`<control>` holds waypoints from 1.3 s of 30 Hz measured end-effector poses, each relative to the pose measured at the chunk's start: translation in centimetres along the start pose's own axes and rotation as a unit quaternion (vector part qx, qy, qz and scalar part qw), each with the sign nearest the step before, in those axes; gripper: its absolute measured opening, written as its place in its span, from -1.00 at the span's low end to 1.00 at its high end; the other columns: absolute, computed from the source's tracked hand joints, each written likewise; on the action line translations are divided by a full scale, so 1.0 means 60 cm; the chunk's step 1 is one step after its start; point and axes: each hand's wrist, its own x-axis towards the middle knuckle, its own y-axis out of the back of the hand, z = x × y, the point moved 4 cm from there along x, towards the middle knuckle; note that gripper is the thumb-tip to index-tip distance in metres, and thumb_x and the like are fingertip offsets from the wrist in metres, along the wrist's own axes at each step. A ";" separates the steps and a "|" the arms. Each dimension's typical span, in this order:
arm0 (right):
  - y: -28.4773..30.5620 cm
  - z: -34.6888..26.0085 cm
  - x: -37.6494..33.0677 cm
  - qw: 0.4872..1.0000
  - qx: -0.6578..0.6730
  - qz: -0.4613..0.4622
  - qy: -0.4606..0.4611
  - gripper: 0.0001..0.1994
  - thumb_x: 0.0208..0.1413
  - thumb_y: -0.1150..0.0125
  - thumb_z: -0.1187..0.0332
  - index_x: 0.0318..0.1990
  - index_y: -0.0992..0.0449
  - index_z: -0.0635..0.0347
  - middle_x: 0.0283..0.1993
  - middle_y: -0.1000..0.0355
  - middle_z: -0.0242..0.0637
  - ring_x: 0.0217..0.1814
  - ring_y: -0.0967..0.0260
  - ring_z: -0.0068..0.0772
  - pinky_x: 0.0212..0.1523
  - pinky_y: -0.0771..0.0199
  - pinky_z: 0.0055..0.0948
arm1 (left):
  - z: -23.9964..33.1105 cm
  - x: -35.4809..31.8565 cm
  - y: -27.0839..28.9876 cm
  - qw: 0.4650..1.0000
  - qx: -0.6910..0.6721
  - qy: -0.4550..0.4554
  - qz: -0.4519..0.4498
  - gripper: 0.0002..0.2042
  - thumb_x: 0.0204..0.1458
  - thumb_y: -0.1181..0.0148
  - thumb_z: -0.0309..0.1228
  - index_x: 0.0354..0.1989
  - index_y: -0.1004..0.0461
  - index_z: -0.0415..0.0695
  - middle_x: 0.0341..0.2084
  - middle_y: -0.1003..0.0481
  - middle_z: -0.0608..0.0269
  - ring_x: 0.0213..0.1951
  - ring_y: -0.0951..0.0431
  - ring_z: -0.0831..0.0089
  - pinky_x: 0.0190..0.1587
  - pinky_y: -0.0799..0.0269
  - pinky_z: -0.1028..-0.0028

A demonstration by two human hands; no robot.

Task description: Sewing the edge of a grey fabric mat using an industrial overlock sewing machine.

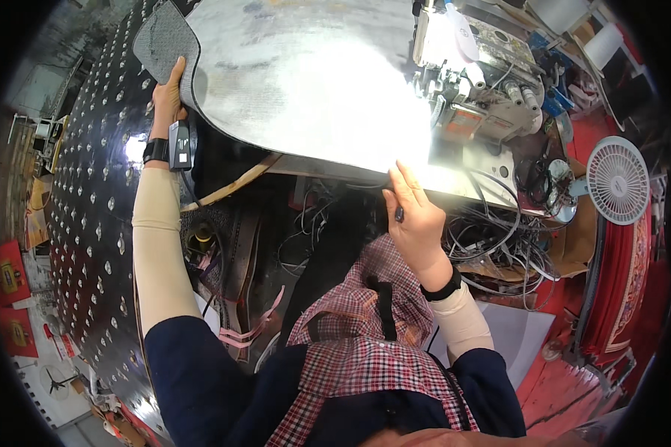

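A large grey mat point(261, 97) lies pale side up across the work surface, its far left corner curled to show a grey textured face. My left hand point(170, 93) grips the mat's left edge, thumb laid over the curl. At the near edge, beside the bright glare, my right hand point(417, 223) has two fingertips at the mat. A small black object point(399, 214) sticks out from under its curled fingers; most of it is hidden. An industrial sewing machine point(470, 82) stands just beyond the right hand, lit by a strong lamp.
A black table with rows of metal balls point(89, 216) spreads along the left. Tangled cables point(499, 238) hang below the machine bed at right. A white fan point(617, 180) stands at far right, above rolled red carpet point(619, 290). A yellowish curved strip point(238, 182) lies below the mat.
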 end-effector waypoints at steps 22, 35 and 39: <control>-0.077 0.065 0.131 0.969 -0.199 -0.145 -0.009 -0.39 -0.18 0.01 0.65 0.18 -0.17 0.42 0.14 -0.20 0.13 0.18 -0.16 0.08 0.24 -0.08 -0.03 | -0.029 0.159 -0.079 0.987 0.152 -0.053 0.020 -0.42 -0.16 -0.34 -0.06 -0.09 -0.44 -0.30 -0.29 -0.52 0.14 -0.41 -0.53 0.37 -0.53 -0.44 0.40; -0.088 0.066 0.131 0.971 -0.197 -0.132 -0.011 -0.45 -0.11 0.01 0.62 0.15 -0.20 0.42 0.11 -0.23 0.12 0.15 -0.19 0.06 0.21 -0.12 -0.08 | -0.047 0.196 -0.048 0.969 0.242 -0.028 0.040 -0.42 -0.09 -0.23 0.01 -0.05 -0.43 -0.26 -0.28 -0.52 0.10 -0.46 -0.52 0.33 -0.58 -0.42 0.41; -0.088 0.081 0.132 0.979 -0.173 -0.107 -0.016 -0.47 -0.13 0.00 0.63 0.12 -0.24 0.42 0.06 -0.26 0.12 0.07 -0.22 0.07 0.14 -0.18 -0.10 | -0.038 0.169 -0.075 0.967 0.250 -0.027 0.047 -0.47 -0.06 -0.22 -0.03 -0.07 -0.45 -0.24 -0.32 -0.52 0.10 -0.52 -0.51 0.35 -0.62 -0.39 0.43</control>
